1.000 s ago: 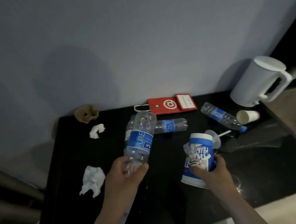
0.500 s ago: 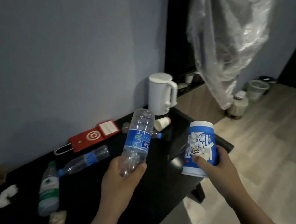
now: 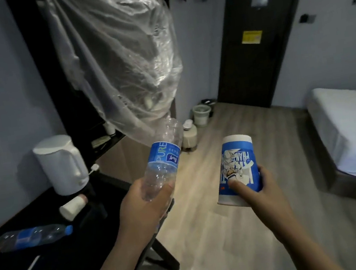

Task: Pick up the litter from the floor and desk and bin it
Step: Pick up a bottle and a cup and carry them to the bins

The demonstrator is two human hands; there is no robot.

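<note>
My left hand point(image 3: 145, 205) grips an empty clear water bottle point(image 3: 163, 158) with a blue label by its lower end, tilted up to the right. My right hand point(image 3: 255, 189) holds a blue and white printed paper cup point(image 3: 238, 165) upside down, thumb across its front. Both are held over the wooden floor, past the black desk point(image 3: 52, 257). On the desk lie another clear bottle point(image 3: 35, 236) with a blue cap and a small white paper cup point(image 3: 73, 207) on its side. A pale waste bin point(image 3: 201, 115) stands on the floor by the dark door.
A white kettle point(image 3: 61, 163) stands at the desk's far end. A large clear plastic sheet point(image 3: 124, 57) hangs from a dark rack above. A second small container point(image 3: 189, 134) sits on the floor near the bin. A bed point(image 3: 354, 131) with a white mattress fills the right side.
The view has swung right from the desk toward the room. Both hands, still holding the bottle and the cup, have moved off the desk and out over the floor.
</note>
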